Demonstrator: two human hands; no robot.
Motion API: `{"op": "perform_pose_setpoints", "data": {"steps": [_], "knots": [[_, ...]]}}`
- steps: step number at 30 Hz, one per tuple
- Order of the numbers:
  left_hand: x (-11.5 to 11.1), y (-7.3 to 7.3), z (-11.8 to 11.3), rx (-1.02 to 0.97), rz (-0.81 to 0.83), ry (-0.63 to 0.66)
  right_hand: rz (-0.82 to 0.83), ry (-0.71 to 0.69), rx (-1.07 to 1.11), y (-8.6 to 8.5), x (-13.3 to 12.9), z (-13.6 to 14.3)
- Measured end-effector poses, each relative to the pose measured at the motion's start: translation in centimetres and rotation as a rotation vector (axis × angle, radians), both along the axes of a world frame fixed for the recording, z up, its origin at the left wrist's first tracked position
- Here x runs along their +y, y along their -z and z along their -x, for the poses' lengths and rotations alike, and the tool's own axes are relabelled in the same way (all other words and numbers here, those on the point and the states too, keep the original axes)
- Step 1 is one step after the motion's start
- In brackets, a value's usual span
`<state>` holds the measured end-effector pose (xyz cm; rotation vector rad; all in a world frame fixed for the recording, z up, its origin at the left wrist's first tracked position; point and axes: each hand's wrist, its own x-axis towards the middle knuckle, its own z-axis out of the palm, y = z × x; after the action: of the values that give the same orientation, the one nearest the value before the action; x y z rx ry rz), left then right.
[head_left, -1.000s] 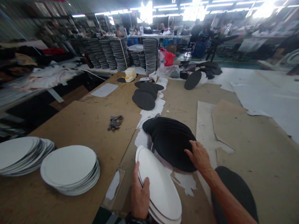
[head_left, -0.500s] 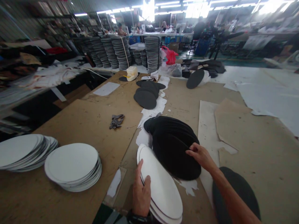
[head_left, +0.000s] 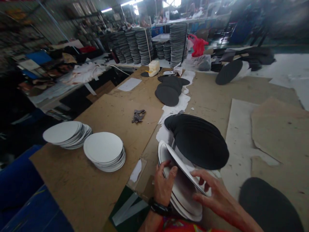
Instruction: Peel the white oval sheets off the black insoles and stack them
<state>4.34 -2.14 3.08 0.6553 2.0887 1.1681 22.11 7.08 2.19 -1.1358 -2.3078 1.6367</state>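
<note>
I see the left hand (head_left: 164, 185) and right hand (head_left: 213, 195) bare, a chunky black band (head_left: 159, 207) around the left wrist, red clothing (head_left: 180, 226) with yellow, multicoloured markings.

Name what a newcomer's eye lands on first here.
Probably the overlapping pile of black ovals, right of centre on the brown worktop. Next, the tilted white oval at lower centre, between the left hand and the right hand, plus two stacks of white ovals at left. Farther back, the red bag stands out beside tall grey stacks.
</note>
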Motion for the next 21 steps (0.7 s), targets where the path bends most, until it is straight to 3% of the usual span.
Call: {"op": "perform_pose_setpoints", "data": {"steps": [7,21], "knots": [[-0.2,-0.1,0.0,-0.034,-0.02,-0.009,0.004,-0.082,0.006,0.6,-0.4,0.5],[0.5,-0.2,0.0,-0.024,-0.017,0.029,-0.069,0.041,0.022,1.5,-0.6,0.8]]}}
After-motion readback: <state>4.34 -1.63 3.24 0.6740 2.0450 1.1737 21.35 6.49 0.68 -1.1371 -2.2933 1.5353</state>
